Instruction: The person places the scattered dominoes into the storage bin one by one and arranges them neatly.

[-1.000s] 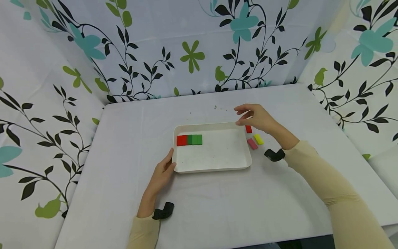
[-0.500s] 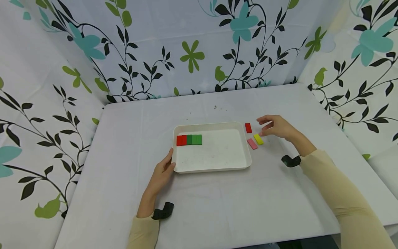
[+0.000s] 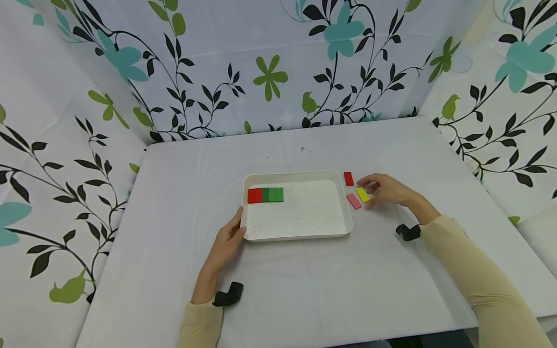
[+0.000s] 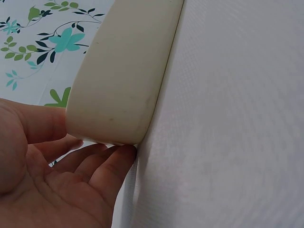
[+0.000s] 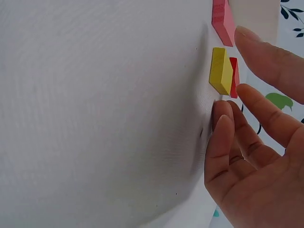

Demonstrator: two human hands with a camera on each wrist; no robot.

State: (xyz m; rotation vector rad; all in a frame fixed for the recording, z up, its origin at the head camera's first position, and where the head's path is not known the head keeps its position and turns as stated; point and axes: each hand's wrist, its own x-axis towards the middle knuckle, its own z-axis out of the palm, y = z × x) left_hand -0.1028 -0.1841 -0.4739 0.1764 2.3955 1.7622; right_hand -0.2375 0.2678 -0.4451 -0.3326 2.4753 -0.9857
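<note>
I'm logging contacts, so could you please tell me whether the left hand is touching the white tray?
Touching: in the left wrist view, the left hand has its fingertips right against the white tray at one corner, without a gap.

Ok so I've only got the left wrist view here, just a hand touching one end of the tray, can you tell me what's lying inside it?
Observer: A row of red and green blocks lies toward the left end of the tray.
Operator: Anything past its other end?
Observer: Yes, the right hand, next to a yellow block.
Operator: Is it gripping that block?
Observer: No, the right wrist view shows its thumb apart from it.
</note>
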